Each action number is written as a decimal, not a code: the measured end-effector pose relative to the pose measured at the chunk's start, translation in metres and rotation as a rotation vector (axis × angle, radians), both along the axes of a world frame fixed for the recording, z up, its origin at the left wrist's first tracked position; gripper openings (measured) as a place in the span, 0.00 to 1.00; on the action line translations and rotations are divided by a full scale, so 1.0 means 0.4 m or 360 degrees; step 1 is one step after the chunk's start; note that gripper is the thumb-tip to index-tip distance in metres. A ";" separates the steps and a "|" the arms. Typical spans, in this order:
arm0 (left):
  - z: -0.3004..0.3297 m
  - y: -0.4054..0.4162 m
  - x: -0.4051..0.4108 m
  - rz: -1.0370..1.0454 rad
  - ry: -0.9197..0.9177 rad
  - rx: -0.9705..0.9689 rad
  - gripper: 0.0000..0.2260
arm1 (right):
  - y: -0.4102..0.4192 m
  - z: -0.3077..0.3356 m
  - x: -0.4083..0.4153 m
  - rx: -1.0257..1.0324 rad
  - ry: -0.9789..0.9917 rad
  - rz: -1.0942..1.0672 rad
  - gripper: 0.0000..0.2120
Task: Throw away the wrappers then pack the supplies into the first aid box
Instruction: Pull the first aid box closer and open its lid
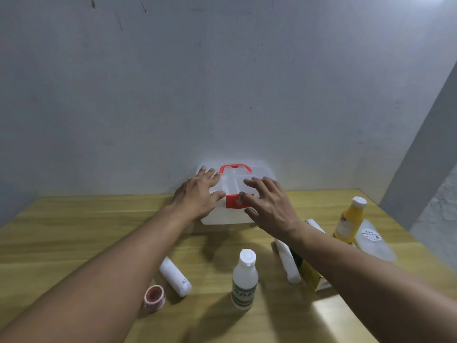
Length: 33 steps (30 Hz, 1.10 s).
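Observation:
A translucent white first aid box [259, 169] with a red handle and red front latch stands shut against the wall. My left hand [197, 194] rests fingers apart on its left side. My right hand [268, 205] hovers spread over its right side, thumb near the latch. On the table lie a white bandage roll [175, 276], a pink tape roll [154, 296], a white bottle [244, 279], a white gauze pack [288, 261], a yellow box [312, 276] partly under my right forearm, a yellow bottle [348, 220] and a clear packet [373, 240].
The wooden table [86, 229] meets a grey wall at the back. Its right edge runs diagonally past the clear packet. A grey pillar stands at the far right.

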<state>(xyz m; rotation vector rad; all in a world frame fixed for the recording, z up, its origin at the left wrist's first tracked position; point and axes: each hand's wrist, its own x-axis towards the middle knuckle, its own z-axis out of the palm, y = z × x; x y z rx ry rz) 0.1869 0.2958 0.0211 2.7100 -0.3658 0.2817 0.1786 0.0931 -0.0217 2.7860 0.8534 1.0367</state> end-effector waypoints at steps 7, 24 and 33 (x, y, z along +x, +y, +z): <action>0.009 -0.004 -0.005 0.0017 0.0024 0.0081 0.26 | -0.006 0.003 0.010 -0.0152 -0.0286 0.0090 0.12; 0.023 0.064 -0.046 0.0147 -0.0178 -0.0316 0.24 | 0.005 0.093 -0.047 -0.0060 -0.0122 0.0193 0.08; -0.052 0.047 -0.134 0.0341 0.0097 -0.0640 0.20 | 0.043 0.162 -0.115 0.0269 0.0132 0.0152 0.09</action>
